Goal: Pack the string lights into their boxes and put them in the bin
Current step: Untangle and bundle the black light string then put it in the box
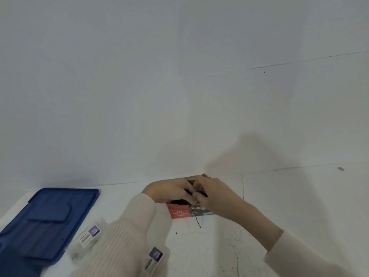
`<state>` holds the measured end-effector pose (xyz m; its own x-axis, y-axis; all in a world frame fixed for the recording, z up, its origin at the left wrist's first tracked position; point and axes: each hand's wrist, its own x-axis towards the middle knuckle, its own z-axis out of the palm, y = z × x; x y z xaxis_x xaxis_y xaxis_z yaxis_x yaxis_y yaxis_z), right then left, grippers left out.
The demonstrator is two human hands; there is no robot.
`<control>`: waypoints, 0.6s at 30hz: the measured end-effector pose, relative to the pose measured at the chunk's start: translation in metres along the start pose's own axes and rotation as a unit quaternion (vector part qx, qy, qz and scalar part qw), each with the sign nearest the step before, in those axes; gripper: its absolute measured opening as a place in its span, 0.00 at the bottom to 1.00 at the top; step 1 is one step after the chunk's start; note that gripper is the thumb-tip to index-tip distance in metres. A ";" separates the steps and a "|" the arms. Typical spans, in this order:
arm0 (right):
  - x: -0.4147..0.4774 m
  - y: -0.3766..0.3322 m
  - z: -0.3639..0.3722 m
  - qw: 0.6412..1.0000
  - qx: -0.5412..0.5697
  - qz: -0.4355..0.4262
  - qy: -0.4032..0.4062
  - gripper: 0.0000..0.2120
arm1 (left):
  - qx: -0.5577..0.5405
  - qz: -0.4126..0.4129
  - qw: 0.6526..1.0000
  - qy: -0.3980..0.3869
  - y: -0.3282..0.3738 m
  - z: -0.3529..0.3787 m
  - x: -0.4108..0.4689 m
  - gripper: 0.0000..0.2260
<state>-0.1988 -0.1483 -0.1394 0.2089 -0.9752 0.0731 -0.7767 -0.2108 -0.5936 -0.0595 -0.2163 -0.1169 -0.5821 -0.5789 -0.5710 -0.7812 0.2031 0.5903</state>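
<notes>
**Loose wire may snag as you stuff the box**

Your left hand [169,189] and right hand [211,191] both grasp the dark bundle of string lights [180,201], fingers curled round it, just above the red box [179,211] near the far edge of the surface [279,196]. One wire tail [196,220] trails over the box front toward you. If you push on, it could catch under a flap or drag the bundle back out. The box may also slide, since neither hand seems to pin it.

- Left arm: long cream ribbed-knit sleeve [127,234], reaching the wrist.
- Right arm: matching cream knit sleeve [303,256], cuff partway up the forearm.
- Left hand [169,190] and right hand [214,193]: bare.
</notes>
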 end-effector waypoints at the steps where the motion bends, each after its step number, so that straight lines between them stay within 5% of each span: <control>1: 0.001 -0.001 -0.002 1.000 -0.008 0.002 -0.008 0.07 | 0.018 0.000 1.000 0.016 0.000 -0.001 -0.001 0.03; 5: 0.010 -0.007 -0.006 0.993 -0.099 0.030 -0.049 0.03 | 0.158 0.061 0.972 0.163 0.000 0.008 -0.002 0.04; 18: 0.039 -0.020 0.003 0.953 -0.266 -0.023 -0.145 0.11 | 0.174 0.062 0.955 0.232 0.001 0.001 -0.039 0.09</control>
<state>-0.1736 -0.1816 -0.1275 0.3449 -0.9212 -0.1803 -0.9381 -0.3317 -0.0997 -0.0379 -0.1927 -0.0952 -0.5760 -0.8041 -0.1468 -0.7870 0.4971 0.3654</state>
